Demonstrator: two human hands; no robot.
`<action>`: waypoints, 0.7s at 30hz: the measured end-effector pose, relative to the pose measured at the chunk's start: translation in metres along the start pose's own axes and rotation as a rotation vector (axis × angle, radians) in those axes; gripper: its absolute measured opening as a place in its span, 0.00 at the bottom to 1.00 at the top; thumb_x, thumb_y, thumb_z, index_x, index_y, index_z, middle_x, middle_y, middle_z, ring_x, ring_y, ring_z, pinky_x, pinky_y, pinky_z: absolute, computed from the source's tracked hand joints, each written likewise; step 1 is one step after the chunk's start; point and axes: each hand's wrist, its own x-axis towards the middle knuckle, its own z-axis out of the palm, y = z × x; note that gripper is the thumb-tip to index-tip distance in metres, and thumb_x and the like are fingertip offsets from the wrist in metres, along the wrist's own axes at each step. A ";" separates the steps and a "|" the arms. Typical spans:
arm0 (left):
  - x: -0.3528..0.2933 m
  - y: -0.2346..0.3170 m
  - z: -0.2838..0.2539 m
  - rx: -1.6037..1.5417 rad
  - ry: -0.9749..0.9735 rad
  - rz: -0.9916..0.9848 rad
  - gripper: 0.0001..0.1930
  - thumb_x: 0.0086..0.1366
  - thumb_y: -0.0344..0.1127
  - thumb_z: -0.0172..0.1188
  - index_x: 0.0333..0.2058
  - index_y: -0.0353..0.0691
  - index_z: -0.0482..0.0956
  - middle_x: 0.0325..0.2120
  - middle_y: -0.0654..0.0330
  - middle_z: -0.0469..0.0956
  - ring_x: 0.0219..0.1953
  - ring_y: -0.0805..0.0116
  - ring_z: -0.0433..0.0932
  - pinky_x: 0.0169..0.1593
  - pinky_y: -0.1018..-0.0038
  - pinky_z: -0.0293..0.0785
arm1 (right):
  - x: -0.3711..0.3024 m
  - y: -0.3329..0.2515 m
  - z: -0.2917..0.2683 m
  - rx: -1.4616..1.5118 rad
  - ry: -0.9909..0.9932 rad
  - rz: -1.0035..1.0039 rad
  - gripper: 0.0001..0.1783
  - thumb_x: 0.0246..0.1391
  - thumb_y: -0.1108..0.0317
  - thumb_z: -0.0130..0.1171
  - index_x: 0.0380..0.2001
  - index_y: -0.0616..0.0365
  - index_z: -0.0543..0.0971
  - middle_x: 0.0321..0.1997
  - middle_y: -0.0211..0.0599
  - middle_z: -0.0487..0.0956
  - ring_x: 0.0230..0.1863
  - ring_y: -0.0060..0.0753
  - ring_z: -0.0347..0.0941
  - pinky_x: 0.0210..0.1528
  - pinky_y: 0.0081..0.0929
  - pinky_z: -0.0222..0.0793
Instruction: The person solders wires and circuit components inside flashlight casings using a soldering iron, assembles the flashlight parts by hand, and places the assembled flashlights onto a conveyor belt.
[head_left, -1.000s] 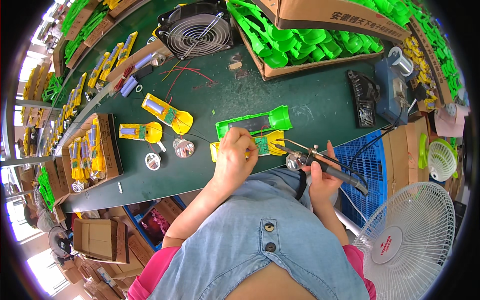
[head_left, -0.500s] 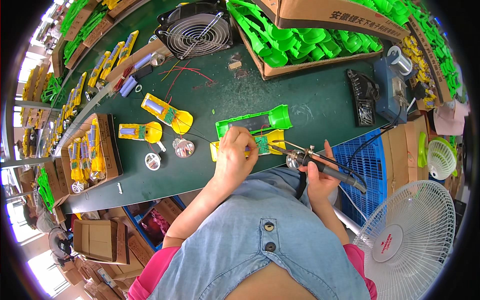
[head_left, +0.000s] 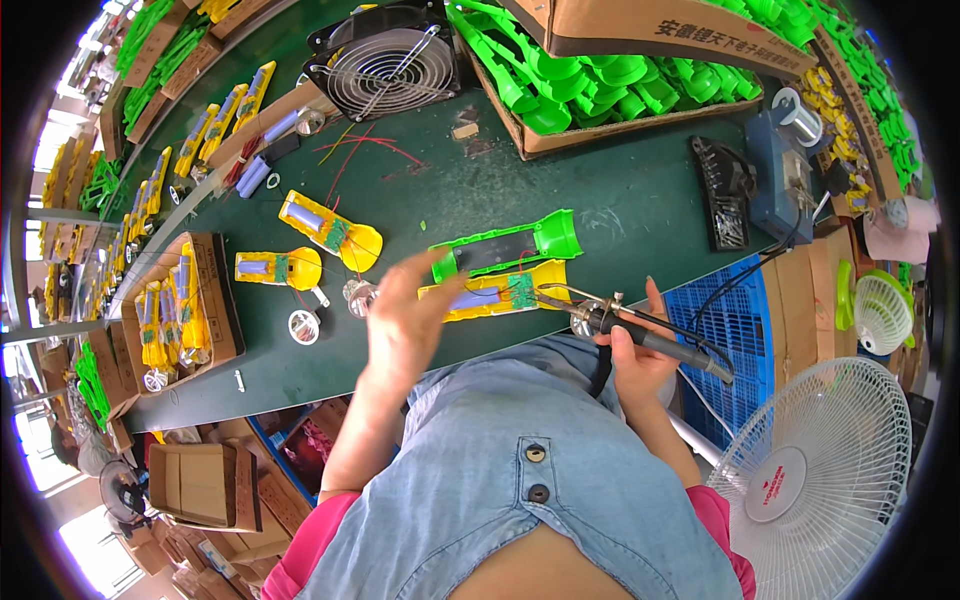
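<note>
My right hand [head_left: 643, 355] grips a soldering iron [head_left: 660, 345] with a thin metal tube along it. Its tip lies by the green circuit board [head_left: 522, 291] in a yellow flashlight housing [head_left: 470, 308] at the bench edge. That housing also holds a purple battery cell [head_left: 478, 298] and thin wires. Left of it my left hand [head_left: 400, 325] hovers, blurred, its fingers stretched out and apart, with nothing visible in them. It partly covers a round silver reflector [head_left: 360, 297]. An open green housing half [head_left: 508, 246] lies just beyond the yellow one.
Two wired yellow housings [head_left: 330, 228] and another reflector [head_left: 304, 327] lie to the left, near a carton of similar units [head_left: 232, 300]. Farther back are a black metal-grilled fan [head_left: 385, 70] and a carton of green housings [head_left: 530, 145]. A blue soldering station [head_left: 780, 165] stands right.
My left hand has moved left off the yellow housing, uncovering the battery cell, and its fingers have spread. My right hand and the soldering iron have stayed nearly still.
</note>
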 end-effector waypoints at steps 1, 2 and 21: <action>0.000 0.009 0.005 -0.020 0.045 0.090 0.13 0.42 0.22 0.60 0.31 0.39 0.79 0.31 0.56 0.75 0.31 0.63 0.75 0.36 0.73 0.71 | -0.001 0.001 0.000 0.013 0.047 0.047 0.10 0.41 0.79 0.58 0.32 0.66 0.75 0.26 0.37 0.73 0.29 0.28 0.76 0.63 0.46 0.44; -0.004 0.014 0.011 -0.021 0.043 0.090 0.13 0.42 0.22 0.60 0.31 0.39 0.79 0.31 0.56 0.75 0.31 0.63 0.75 0.36 0.73 0.71 | -0.003 0.001 -0.001 0.027 0.093 0.096 0.10 0.41 0.79 0.59 0.32 0.66 0.75 0.26 0.36 0.73 0.28 0.28 0.76 0.64 0.47 0.43; -0.004 0.029 0.033 0.120 -0.153 0.232 0.11 0.40 0.26 0.60 0.28 0.40 0.79 0.22 0.63 0.69 0.24 0.69 0.71 0.27 0.73 0.66 | 0.001 0.000 -0.001 -0.052 0.037 0.021 0.08 0.42 0.77 0.57 0.30 0.64 0.73 0.21 0.33 0.76 0.22 0.22 0.75 0.64 0.46 0.37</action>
